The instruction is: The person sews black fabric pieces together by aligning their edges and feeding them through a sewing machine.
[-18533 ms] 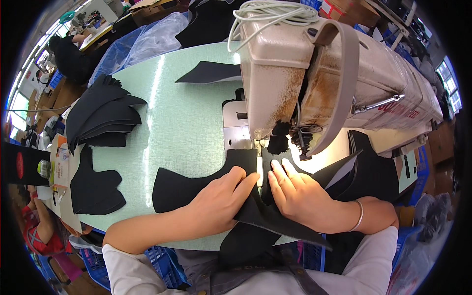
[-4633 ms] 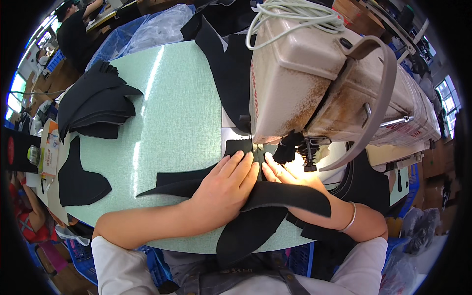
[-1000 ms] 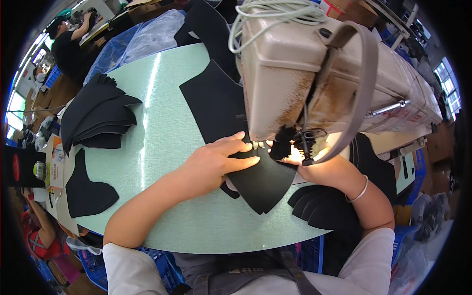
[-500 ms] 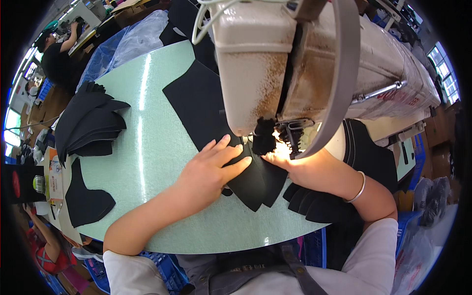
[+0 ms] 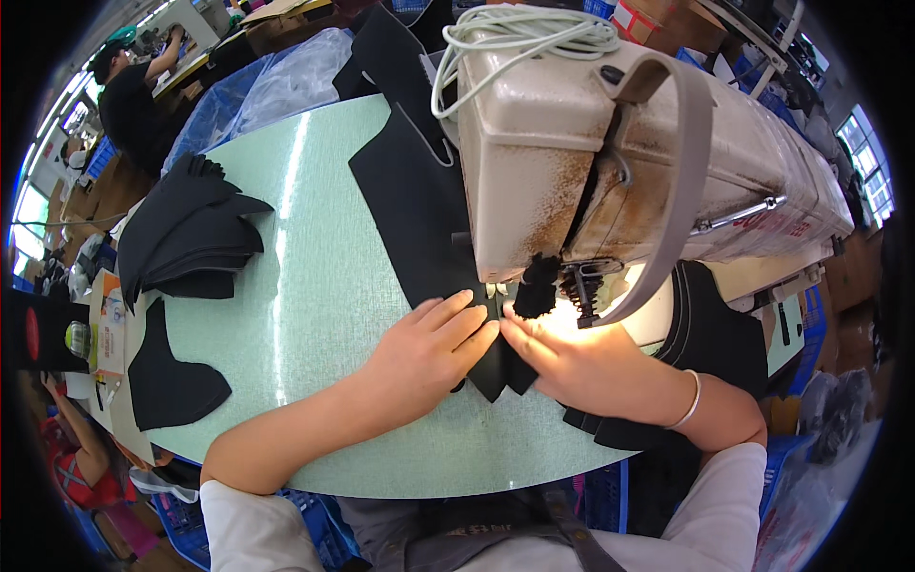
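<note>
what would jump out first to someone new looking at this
Probably the big beige sewing machine, brown-stained and topped with coiled pale cable, at upper right. Just in front of it, the left hand and right hand rest on a black piece. A fanned black stack stands out at the left of the pale green table.

Left hand [image 5: 419, 360] palm-down, fingers [image 5: 460, 327] extended, slightly spread. Right hand [image 5: 589, 370] faces it, fingers straight, angled inward. Fingertips close together (small gap from where I'm standing). Elbows bent, both forearms [image 5: 303, 427] slanting in toward center.
</note>
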A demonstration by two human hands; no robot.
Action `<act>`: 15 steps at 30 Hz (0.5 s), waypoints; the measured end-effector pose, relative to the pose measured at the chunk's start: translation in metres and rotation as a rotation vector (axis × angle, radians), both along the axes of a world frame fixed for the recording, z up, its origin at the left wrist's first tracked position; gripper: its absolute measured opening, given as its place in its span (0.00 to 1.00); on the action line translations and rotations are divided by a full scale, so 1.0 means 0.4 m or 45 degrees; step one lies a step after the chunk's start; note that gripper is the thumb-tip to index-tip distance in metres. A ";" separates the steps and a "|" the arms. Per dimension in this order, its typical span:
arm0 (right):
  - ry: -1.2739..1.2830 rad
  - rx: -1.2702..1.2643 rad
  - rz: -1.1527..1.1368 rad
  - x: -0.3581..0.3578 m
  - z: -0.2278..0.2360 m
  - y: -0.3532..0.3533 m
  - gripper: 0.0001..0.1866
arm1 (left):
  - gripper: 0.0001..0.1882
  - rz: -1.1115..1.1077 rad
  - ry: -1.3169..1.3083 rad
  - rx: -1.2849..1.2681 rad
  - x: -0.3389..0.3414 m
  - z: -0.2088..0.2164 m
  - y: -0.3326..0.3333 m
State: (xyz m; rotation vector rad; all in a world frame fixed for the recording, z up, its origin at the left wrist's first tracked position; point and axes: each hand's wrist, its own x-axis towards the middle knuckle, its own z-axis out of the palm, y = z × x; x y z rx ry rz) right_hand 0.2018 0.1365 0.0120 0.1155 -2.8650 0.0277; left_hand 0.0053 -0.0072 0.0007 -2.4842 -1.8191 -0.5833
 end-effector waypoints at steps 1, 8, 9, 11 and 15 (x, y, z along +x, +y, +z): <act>0.035 0.146 0.050 0.005 0.002 -0.005 0.22 | 0.24 -0.008 -0.083 0.004 0.003 -0.008 0.000; -0.122 -0.089 -0.010 0.018 0.030 0.021 0.21 | 0.22 -0.031 -0.168 -0.082 -0.011 0.009 0.010; -0.130 -0.095 -0.017 0.019 0.026 0.021 0.21 | 0.22 -0.017 -0.153 -0.062 -0.010 0.008 0.010; -0.104 -0.053 0.007 0.017 0.011 0.026 0.20 | 0.22 -0.005 -0.141 -0.040 -0.011 0.004 0.013; -0.057 -0.061 -0.034 0.003 0.009 0.033 0.23 | 0.19 0.018 -0.078 0.066 -0.001 0.006 0.025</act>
